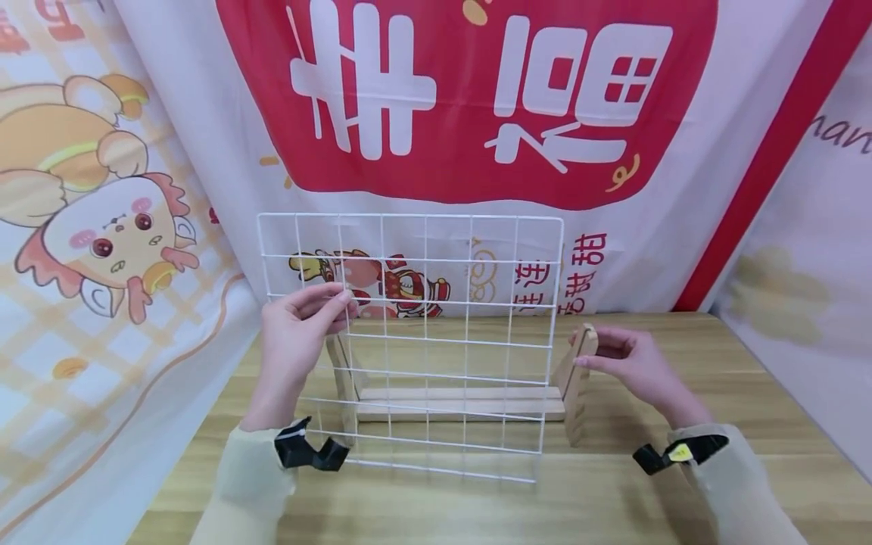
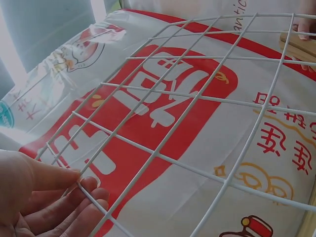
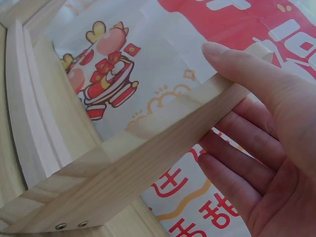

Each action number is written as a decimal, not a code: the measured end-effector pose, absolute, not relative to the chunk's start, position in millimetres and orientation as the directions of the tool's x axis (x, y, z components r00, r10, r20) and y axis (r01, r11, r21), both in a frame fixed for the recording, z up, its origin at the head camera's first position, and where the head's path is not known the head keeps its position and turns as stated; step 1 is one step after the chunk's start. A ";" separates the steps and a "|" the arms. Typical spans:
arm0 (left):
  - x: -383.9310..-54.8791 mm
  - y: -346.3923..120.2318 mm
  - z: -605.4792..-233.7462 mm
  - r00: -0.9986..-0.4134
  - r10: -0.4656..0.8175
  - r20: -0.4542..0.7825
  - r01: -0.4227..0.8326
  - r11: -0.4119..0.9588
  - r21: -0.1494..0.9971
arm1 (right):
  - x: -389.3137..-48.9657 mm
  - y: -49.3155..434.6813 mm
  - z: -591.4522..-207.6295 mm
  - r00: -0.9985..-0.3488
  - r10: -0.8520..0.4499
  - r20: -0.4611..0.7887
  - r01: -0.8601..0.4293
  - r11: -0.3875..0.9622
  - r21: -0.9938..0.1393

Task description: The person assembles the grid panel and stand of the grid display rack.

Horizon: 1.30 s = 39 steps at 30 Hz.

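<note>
A white wire grid panel (image 1: 467, 341) stands upright in front of a light wooden stand (image 1: 577, 393), which has two side boards joined by long crossbars. With thumb and fingers, my left hand (image 1: 296, 344) pinches the grid at its left edge, about mid-height. In the left wrist view the thumb and fingertips close on one white wire (image 2: 94, 200). My right hand (image 1: 640, 367) grips the top of the stand's right side board (image 3: 148, 153), thumb on one face and fingers behind. The grid overlaps the stand's left side board and crossbars in the head view.
The stand rests on a wood-grain table (image 1: 422, 507). Behind it hangs a white cloth with a red printed patch (image 1: 463, 136), and a printed cartoon cloth (image 1: 116, 242) covers the left side. Two screw heads (image 3: 71, 225) show low on the side board.
</note>
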<state>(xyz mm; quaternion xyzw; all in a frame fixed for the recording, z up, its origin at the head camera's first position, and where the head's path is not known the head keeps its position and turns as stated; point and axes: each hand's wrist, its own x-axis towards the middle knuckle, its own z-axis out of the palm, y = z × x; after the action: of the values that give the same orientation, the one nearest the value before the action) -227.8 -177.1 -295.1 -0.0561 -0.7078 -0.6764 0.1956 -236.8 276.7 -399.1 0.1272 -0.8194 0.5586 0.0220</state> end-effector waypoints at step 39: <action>-284.2 -132.0 -198.7 -0.977 -0.142 0.162 0.147 0.111 0.983 | -235.5 276.9 -398.8 -0.954 -0.196 0.229 -0.282 0.311 -0.908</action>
<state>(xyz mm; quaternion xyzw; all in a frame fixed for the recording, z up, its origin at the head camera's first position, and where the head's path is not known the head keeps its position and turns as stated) -284.2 -132.0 -198.7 -0.0017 -0.7373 -0.6668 0.1082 -235.5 276.9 -398.8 0.1476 -0.8087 0.5682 0.0379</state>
